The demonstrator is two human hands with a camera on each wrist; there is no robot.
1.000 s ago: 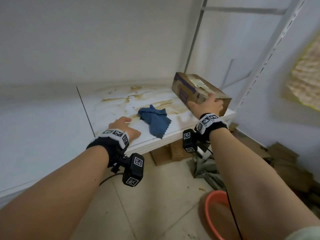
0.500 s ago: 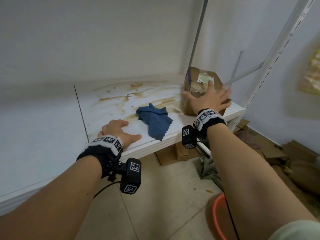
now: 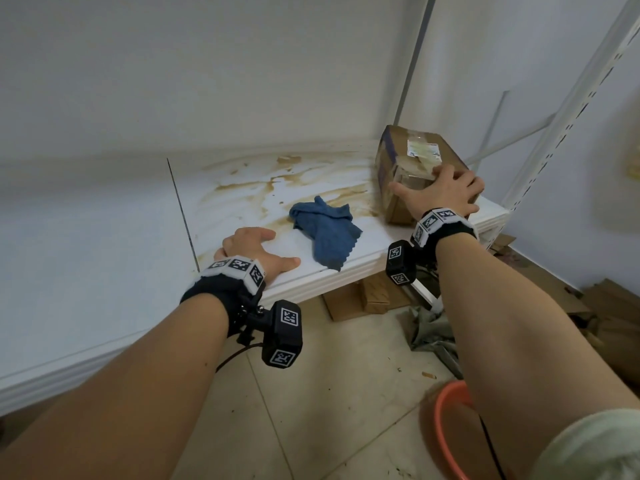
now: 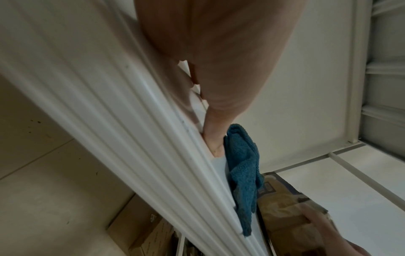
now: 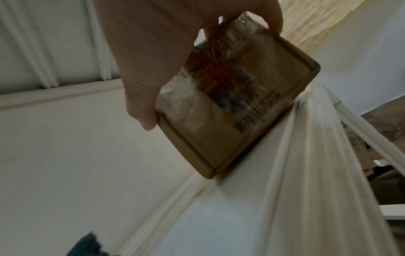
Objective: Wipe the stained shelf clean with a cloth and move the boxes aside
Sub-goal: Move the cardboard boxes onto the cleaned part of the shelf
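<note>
Right hand [image 3: 441, 192] clamps over the cardboard box [image 3: 412, 161], parked at the shelf's [image 3: 242, 188] far right end. Left hand [image 3: 254, 249] lies flat and spread on the front edge. Blue cloth [image 3: 323, 230] sits untouched between them; brown stains remain, so wiping is all ahead. The box looks taped shut, contents unseen.

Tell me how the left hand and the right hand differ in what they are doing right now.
The left hand rests on the stained shelf near its front edge and holds nothing; the right hand grips the near end of the cardboard box. The left hand sits left of the blue cloth, without touching it; the right hand is at the shelf's right end. Both wear wrist cameras.
</note>
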